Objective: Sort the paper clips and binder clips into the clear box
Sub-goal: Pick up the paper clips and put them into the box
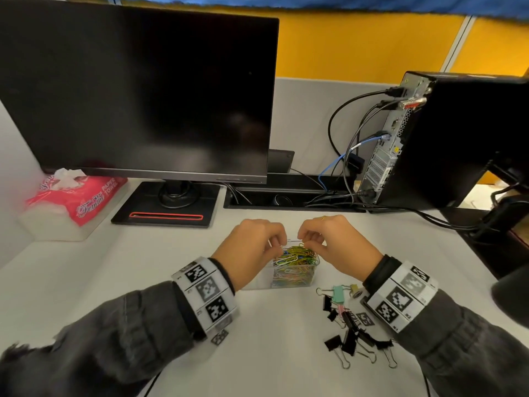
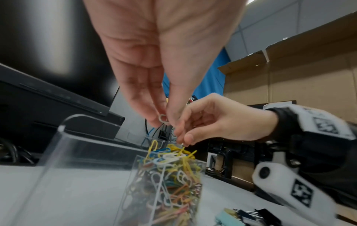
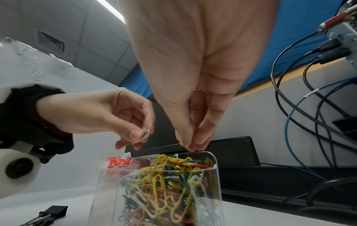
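The clear box (image 1: pixel 257 282) stands mid-desk; its right compartment is heaped with coloured paper clips (image 1: pixel 296 260). My left hand (image 1: pixel 276 242) hovers above the box's left side and pinches a small white paper clip (image 2: pixel 163 118) between thumb and forefinger. My right hand (image 1: pixel 305 240) is over the pile. Its thumb and fingertips (image 3: pixel 191 146) meet on a yellow clip (image 2: pixel 182 149) that sticks up from the heap. Black, mint and pink binder clips (image 1: pixel 347 325) lie loose on the desk under my right wrist.
A dark monitor (image 1: pixel 137 90) on a black stand (image 1: pixel 166 204) is behind the box. A red tissue pack (image 1: pixel 74 199) sits at the left. At the right stands a PC tower (image 1: pixel 446 138) trailing cables (image 1: pixel 343 156).
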`<state>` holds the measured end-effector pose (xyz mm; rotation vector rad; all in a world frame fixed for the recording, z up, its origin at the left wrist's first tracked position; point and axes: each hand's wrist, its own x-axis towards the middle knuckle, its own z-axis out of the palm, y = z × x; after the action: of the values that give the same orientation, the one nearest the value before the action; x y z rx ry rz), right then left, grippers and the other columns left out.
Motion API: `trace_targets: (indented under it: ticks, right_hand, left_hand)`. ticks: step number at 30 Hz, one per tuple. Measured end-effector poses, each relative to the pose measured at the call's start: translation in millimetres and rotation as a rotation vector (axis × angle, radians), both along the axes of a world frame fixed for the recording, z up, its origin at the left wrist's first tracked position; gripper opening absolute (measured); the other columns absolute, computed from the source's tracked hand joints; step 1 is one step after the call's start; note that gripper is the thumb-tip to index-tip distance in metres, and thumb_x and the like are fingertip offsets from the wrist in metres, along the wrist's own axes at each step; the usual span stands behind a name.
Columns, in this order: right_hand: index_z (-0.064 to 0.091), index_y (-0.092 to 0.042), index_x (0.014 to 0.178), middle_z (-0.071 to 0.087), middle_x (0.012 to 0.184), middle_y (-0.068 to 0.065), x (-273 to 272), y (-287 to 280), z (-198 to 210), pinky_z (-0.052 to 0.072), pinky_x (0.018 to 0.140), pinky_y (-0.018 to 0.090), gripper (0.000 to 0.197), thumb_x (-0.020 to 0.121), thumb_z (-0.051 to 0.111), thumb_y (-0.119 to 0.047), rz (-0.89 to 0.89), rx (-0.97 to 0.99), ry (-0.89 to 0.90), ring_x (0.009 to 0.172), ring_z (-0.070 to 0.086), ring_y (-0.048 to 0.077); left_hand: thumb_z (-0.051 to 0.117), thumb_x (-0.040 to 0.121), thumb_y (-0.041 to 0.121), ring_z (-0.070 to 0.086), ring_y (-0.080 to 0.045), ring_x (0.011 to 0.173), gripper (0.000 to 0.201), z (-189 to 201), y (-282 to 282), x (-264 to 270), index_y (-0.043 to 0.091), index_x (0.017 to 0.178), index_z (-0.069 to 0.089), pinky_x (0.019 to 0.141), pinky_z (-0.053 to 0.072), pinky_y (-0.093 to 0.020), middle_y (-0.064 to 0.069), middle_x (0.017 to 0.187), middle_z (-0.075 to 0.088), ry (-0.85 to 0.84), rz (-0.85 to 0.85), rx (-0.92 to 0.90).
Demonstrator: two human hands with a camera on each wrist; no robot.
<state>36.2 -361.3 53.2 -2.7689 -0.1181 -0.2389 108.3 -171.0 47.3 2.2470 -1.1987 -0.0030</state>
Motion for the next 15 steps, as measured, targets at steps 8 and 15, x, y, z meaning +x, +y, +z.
trace_targets:
  ticks: [8, 15]
  right_hand:
    - [0.07, -0.02, 0.092, 0.069, 0.082, -0.006, -9.1, -10.3, 6.8, 0.052, 0.072, 0.019, 0.009, 0.087, 0.064, -0.015, -0.029, 0.029, -0.075, 0.073, 0.061, 0.006]
    - [0.07, -0.023, 0.09, 0.067, 0.077, -0.012, -25.4, -16.8, 9.1, 0.05, 0.069, 0.014, 0.006, 0.085, 0.067, -0.021, -0.024, 0.058, -0.065, 0.071, 0.06, 0.003]
  left_hand:
    - [0.065, 0.088, 0.025, 0.062, -0.013, 0.087, 0.015, 4.4, -30.9, 9.4, 0.019, 0.101, 0.069, 0.084, 0.051, -0.03, 0.002, 0.097, 0.068, -0.02, 0.001, 0.1]
    - [0.069, 0.085, 0.022, 0.063, -0.009, 0.082, 0.017, 0.3, -33.4, 13.1, 0.018, 0.102, 0.069, 0.08, 0.053, -0.024, 0.003, 0.096, 0.069, 0.014, -0.016, 0.022]
